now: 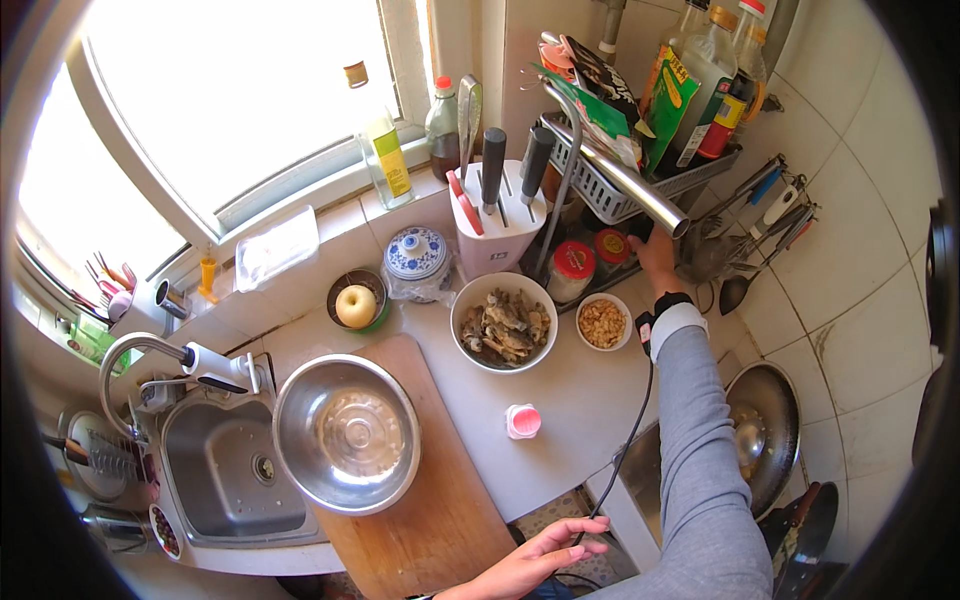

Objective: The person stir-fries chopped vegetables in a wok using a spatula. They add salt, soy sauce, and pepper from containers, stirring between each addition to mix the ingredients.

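Note:
My right hand (655, 251) reaches into the lower level of the corner rack, beside jars with red lids (613, 246); its fingertips are partly hidden by a dark item, and whether it grips that cannot be told. Near the counter's front edge my left hand (559, 546) hovers with its fingers apart, holding nothing. Between the hands stands a small white container with a pink top (523, 421). A white bowl of dark, brownish food pieces (504, 322) and a smaller bowl of peeled garlic cloves or nuts (603, 322) sit before the rack.
A steel basin (347, 435) rests on a wooden cutting board (420, 480), right of the sink (232, 465). Behind are a knife block (495, 225), a blue-and-white lidded pot (416, 255) and a fruit in a bowl (356, 306). A wok (772, 435) stands at right; a black cable crosses the counter's edge.

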Tool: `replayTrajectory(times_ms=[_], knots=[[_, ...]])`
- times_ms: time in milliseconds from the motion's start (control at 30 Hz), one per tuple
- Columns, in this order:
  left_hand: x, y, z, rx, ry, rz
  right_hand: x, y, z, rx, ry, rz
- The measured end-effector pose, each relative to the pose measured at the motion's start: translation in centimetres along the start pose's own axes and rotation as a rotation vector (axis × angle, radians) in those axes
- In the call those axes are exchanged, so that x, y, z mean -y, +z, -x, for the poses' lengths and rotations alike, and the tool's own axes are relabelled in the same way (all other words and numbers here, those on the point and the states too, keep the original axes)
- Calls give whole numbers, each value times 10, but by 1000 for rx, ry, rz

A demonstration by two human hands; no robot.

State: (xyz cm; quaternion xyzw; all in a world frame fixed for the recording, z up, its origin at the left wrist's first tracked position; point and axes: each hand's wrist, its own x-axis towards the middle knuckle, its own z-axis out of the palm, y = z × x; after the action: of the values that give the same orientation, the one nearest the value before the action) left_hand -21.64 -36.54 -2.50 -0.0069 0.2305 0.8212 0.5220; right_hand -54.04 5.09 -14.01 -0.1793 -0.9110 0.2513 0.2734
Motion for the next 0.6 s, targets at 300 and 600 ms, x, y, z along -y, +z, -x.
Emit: replayTrajectory(times_ms=[300, 600], knots=[[0, 15, 22, 26, -8, 54, 19, -13, 7, -15, 44, 181], [15, 57, 99, 627, -195, -162, 132, -168, 67, 496, 358, 218]])
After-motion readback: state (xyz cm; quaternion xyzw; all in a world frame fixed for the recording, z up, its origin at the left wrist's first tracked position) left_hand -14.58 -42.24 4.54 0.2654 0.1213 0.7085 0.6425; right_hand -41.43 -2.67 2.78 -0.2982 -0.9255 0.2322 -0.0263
